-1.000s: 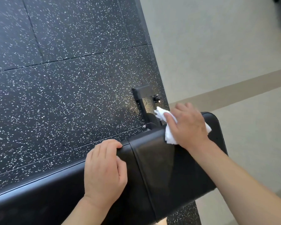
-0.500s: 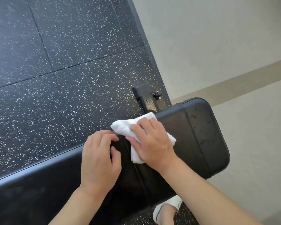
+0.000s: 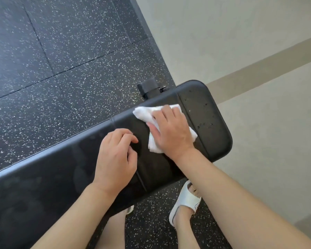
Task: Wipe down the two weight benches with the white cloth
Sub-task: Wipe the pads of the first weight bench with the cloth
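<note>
We saw the right hand (image 3: 171,131) laid palm down on the white cloth (image 3: 153,121), its fingers spread nearly straight across the fabric and pressing it flat against the bench's black pad; that grip lay loose and flat, with no finger curled round the cloth. The cloth was bunched under the palm, and its folds showed past the fingertips toward the far edge of the weight bench (image 3: 210,115) and past the wrist toward the near edge. It lay close to the bench's rounded end, just inside the seam that crossed the pad there.

The left hand (image 3: 115,157) rested on the pad just beside the right one, on the side away from the rounded end. Its fingers were bent at the knuckles with the tips touching the pad, and it held nothing (we took this grip for a loosely curled, idle one). The two hands were near each other but apart.

Small dark specks dotted the pad between the seam and the rounded end. A black frame bracket (image 3: 148,87) showed past the far edge of the bench. The bench stood on speckled black rubber flooring (image 3: 61,60), whose border met a pale floor (image 3: 223,33) near the bench's end. Below the near edge we saw a foot in a white sandal (image 3: 186,202).
</note>
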